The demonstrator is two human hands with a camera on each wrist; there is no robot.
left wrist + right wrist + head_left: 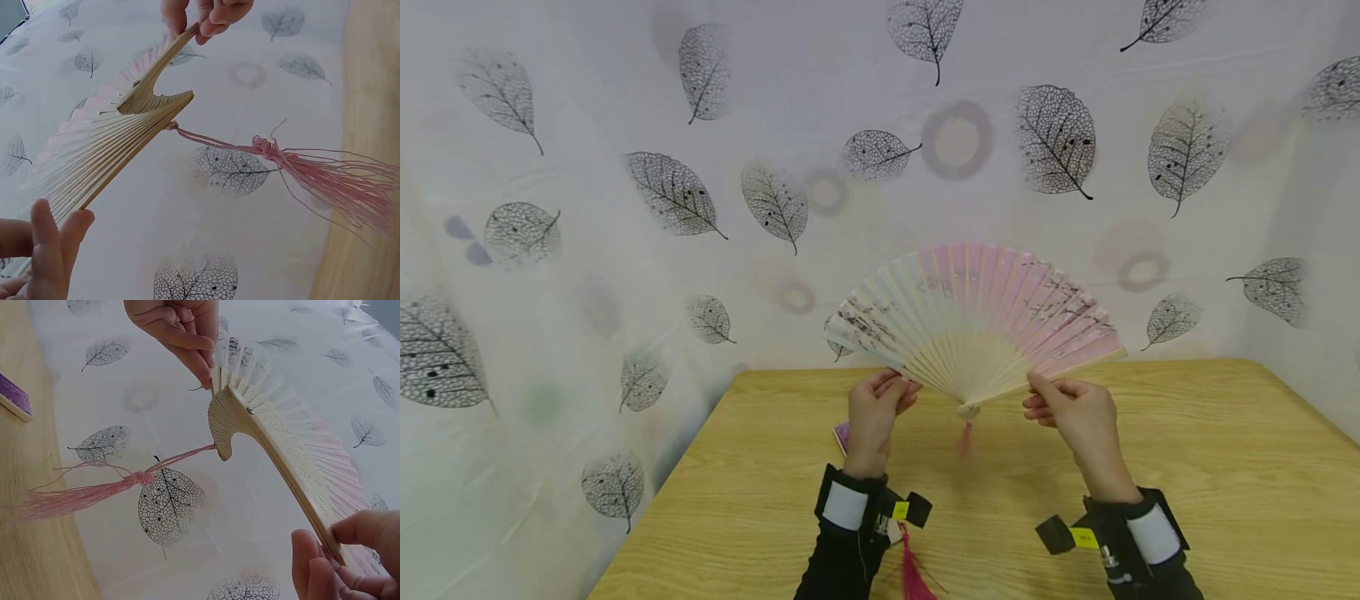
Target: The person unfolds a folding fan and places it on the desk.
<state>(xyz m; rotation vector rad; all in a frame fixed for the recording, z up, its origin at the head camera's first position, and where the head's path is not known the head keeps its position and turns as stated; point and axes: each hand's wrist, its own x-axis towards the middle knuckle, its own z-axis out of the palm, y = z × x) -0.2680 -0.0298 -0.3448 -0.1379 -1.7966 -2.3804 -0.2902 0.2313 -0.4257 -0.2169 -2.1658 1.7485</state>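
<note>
The folding fan (981, 321) is held spread in the air above the worktop (700, 517), one outer rib pinched by the left grip (874, 417), the other outer rib (284, 470) by the right grip (1082, 421). It is judged very light, stiff in the ribs, thin and easily creased or torn in the pleated part, so best taken by the outer ribs. A pink tassel (966, 440) is hung at the pivot end; a partly hidden purple object (12, 395) is seen on the worktop, and no container is made out.
</note>
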